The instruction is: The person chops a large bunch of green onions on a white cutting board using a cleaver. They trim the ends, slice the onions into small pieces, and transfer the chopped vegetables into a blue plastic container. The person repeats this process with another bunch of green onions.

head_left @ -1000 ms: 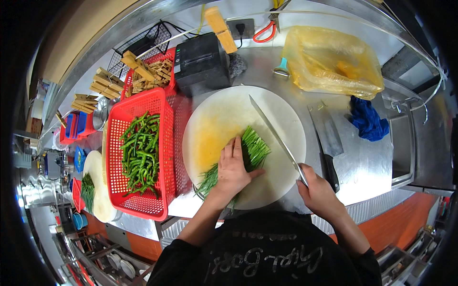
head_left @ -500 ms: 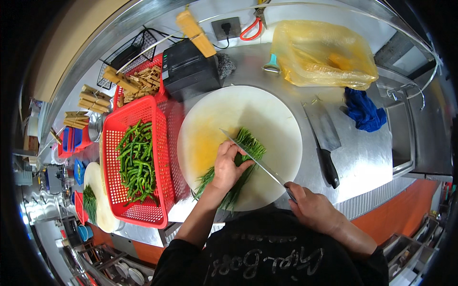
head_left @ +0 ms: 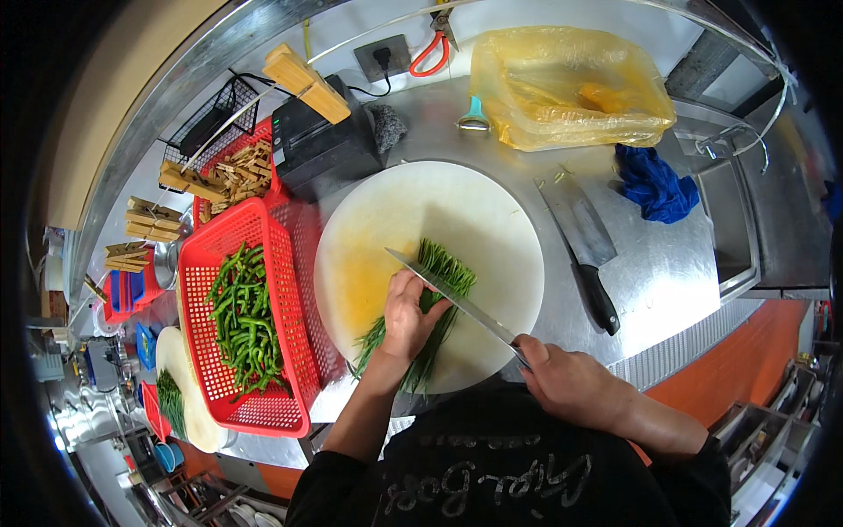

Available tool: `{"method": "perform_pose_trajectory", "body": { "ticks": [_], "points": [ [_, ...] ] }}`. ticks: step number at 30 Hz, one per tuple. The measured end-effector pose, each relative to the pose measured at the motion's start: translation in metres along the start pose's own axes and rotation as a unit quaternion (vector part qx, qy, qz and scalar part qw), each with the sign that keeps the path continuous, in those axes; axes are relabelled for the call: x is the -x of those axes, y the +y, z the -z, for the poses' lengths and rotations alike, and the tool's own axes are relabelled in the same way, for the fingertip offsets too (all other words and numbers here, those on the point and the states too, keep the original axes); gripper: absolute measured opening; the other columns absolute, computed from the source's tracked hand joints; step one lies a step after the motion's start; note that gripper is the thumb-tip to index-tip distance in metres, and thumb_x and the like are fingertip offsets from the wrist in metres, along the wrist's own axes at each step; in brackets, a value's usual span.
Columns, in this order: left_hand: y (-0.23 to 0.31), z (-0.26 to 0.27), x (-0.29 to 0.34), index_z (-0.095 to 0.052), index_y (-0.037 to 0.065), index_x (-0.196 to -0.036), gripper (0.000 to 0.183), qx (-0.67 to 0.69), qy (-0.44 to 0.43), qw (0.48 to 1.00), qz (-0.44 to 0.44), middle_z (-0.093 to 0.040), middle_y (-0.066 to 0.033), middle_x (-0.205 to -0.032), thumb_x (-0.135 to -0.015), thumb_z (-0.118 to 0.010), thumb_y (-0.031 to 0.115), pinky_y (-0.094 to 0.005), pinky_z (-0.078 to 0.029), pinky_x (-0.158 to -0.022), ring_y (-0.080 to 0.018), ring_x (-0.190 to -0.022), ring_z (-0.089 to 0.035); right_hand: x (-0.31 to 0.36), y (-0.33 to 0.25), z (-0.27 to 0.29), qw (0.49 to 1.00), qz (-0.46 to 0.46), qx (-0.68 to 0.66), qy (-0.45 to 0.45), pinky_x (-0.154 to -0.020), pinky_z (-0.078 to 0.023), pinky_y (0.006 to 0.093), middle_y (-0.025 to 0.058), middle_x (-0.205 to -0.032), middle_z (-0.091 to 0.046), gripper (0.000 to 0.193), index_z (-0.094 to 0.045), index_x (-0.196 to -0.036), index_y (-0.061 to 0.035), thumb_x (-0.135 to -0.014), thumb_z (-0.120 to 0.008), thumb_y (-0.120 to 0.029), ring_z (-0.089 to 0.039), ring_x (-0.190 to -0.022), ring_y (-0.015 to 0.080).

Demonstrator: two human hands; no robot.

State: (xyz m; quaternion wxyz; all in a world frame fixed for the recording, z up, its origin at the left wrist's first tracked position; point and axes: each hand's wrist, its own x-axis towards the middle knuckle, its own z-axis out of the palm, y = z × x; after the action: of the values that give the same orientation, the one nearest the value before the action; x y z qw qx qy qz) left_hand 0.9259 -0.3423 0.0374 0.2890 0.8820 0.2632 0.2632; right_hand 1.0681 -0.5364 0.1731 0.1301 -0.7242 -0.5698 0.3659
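Observation:
A bundle of green chives [head_left: 450, 265] lies on the round white cutting board [head_left: 514, 237]. My left hand [head_left: 409, 318] is closed over the stalks and pins them to the board, its fingertips beside the blade. In my right hand [head_left: 571, 384] is the handle of a kitchen knife [head_left: 470, 307], whose long blade slants across the chives toward the upper left. Stalk ends show on the far side of the blade; longer greens trail out under my left hand toward the near rim. Whether the edge touches the board is hidden.
Left of the board stands a red basket [head_left: 303, 351] of green chilies [head_left: 244, 321]. On the right lie a cleaver [head_left: 581, 233] and a blue cloth [head_left: 657, 184]. A yellow plastic bag [head_left: 571, 88], a peeler [head_left: 475, 115] and a black printer-like box [head_left: 325, 145] stand behind.
The whole view has shifted slightly, moving most things leftward in the picture. Against the board, the knife has come a little nearer to me and its blade face shows broader. My left hand still holds the chives.

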Motion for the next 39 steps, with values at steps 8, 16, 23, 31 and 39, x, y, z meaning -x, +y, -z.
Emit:
{"method": "perform_pose_trajectory", "body": {
  "ticks": [8,16,23,31,39],
  "points": [
    [0.000,0.000,0.002,-0.058,0.004,-0.080,0.030,0.013,0.012,1.000,-0.003,-0.055,-0.0103,-0.091,-0.057,-0.078,0.006,-0.0362,-0.045,-0.077,-0.0302,-0.089,-0.052,-0.002,-0.004,0.006,1.000,0.000,0.005,-0.015,-0.051,-0.052,0.0412,0.0238,-0.077,-0.060,0.033,-0.036,-0.113,0.0042,-0.088,-0.051,-0.014,-0.062,-0.062,0.0382],
    [0.000,0.001,0.001,-0.059,0.003,-0.083,0.031,0.030,0.007,1.000,0.004,-0.056,-0.0118,-0.090,-0.058,-0.078,0.004,-0.0365,-0.045,-0.077,-0.0310,-0.088,-0.052,-0.003,-0.003,0.006,1.000,0.013,0.001,-0.019,-0.051,-0.051,0.0399,0.0214,-0.074,-0.059,0.032,-0.035,-0.112,0.0044,-0.088,-0.050,-0.012,-0.061,-0.060,0.0364],
    [-0.001,0.001,-0.001,-0.059,0.004,-0.080,0.030,0.039,0.002,0.999,-0.001,-0.056,-0.0112,-0.092,-0.057,-0.078,0.004,-0.0361,-0.045,-0.078,-0.0303,-0.089,-0.053,-0.004,0.001,0.003,0.996,0.071,0.004,0.047,-0.043,-0.046,0.0405,0.0157,-0.061,-0.055,0.026,-0.041,-0.103,0.0053,-0.087,-0.050,-0.012,-0.058,-0.052,0.0316],
    [-0.010,-0.002,0.004,-0.058,0.004,-0.079,0.032,0.046,0.010,0.999,-0.010,-0.056,-0.0104,-0.093,-0.055,-0.079,0.004,-0.0350,-0.046,-0.077,-0.0292,-0.089,-0.054,-0.035,0.002,0.009,0.993,-0.035,-0.056,-0.095,-0.050,-0.047,0.0460,0.0212,-0.065,-0.057,0.027,-0.036,-0.104,0.0026,-0.089,-0.048,-0.016,-0.059,-0.058,0.0377],
    [0.002,0.007,0.004,-0.058,0.002,-0.086,0.035,0.021,-0.009,0.999,0.030,-0.054,-0.0134,-0.099,-0.057,-0.079,0.005,-0.0352,-0.046,-0.078,-0.0298,-0.091,-0.054,-0.056,0.030,-0.071,0.993,0.023,0.003,0.116,-0.048,-0.046,0.0498,0.0214,-0.067,-0.058,0.025,-0.039,-0.103,-0.0011,-0.087,-0.048,-0.019,-0.059,-0.058,0.0401]
  ]
}}
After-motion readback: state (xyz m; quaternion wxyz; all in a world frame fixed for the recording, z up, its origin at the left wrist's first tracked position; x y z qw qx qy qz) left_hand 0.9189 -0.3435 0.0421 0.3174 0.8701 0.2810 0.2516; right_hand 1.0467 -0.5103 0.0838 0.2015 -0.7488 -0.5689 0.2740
